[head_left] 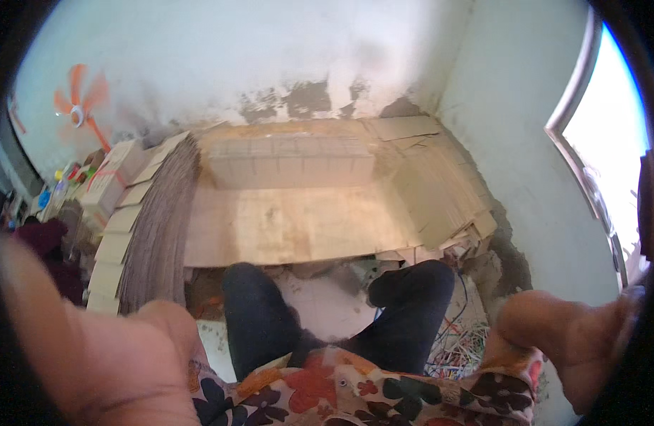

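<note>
Both my arms are bent and raised close to the camera at the sides. My left hand (32, 291) is a blur at the left rim, its fingers not visible. At the opposite rim my right hand (620, 323) is mostly cut off, so its grip stays hidden. Neither hand touches the wooden board (291, 224) in front of my knees. Along the board's left side stands a long row of stacked brown cardboard sheets (156, 220). Flat cardboard pieces (440, 192) are piled on its right, and a long pale cardboard stack (291, 163) lies at its back.
An orange fan (77, 113) stands at the far left near a white box (112, 181) and small bottles. My dark-trousered legs (259, 312) are spread before the board. Shredded scraps (458, 348) lie by my right leg. A bright opening (607, 135) is at right.
</note>
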Demonstrator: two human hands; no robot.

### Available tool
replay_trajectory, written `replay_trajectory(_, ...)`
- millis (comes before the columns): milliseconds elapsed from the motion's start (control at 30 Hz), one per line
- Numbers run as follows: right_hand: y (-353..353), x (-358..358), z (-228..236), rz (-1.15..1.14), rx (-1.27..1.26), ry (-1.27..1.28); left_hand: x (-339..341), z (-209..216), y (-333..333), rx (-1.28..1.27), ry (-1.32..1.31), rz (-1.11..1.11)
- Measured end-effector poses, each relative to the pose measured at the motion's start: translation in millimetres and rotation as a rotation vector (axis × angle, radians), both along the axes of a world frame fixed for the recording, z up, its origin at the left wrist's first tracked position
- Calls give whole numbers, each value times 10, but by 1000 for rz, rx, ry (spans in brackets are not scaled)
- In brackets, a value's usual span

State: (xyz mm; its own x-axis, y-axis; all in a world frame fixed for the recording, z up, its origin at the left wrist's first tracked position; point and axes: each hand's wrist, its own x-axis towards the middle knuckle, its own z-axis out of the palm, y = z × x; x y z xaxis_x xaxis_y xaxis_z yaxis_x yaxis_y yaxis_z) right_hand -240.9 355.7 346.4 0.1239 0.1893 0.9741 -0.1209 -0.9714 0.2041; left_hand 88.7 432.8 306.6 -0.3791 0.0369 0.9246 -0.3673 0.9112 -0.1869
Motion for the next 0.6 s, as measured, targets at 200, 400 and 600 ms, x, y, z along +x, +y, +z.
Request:
replay_trajectory(200, -961, -400, -570, -470, 240, -128, 108, 125, -322, 4, 14, 29)
replay_trajectory(400, -2485, -1065, -2450, -1307, 754, 429, -602, -1048, -1482, 563, 560, 412)
replay_trajectory(600, -2725, -1288, -3291, -1442, 974, 766, -249, -2335, -2389, 1038, 459, 533)
